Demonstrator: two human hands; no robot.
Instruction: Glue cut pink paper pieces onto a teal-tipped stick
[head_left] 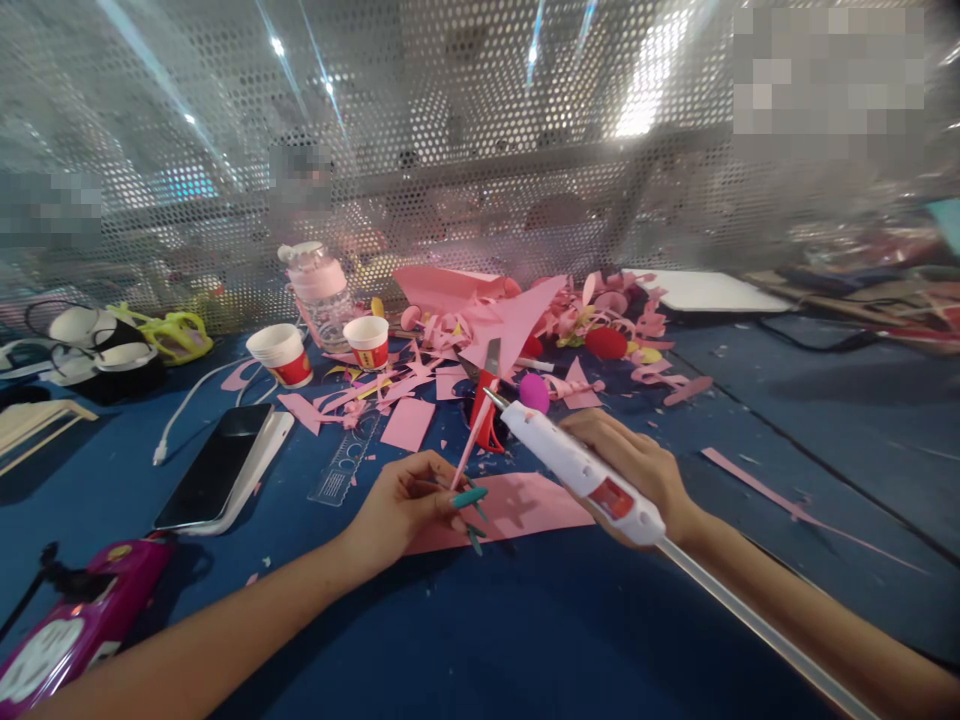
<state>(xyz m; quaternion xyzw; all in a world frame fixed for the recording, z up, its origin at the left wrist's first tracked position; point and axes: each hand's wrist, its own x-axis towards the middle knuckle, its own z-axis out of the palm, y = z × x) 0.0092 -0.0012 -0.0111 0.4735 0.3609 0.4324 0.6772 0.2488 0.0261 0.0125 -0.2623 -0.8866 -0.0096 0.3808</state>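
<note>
My right hand (637,465) grips a white glue gun (577,462), its metal nozzle pointing up and left at the tip of a thin pink paper stick (471,440). My left hand (409,498) pinches the lower end of that stick, which leans upward. Under both hands a pink paper sheet (525,505) lies flat on the blue table (525,620). Red-handled scissors (487,400) lie just behind the stick.
Pink paper scraps (517,320) pile up at the back, among red and pink balls. Two paper cups (281,355), a bottle (322,285), a clear ruler (349,460), a phone (217,465) and a magenta object (82,620) stand on the left. A perforated metal screen (450,130) closes the back.
</note>
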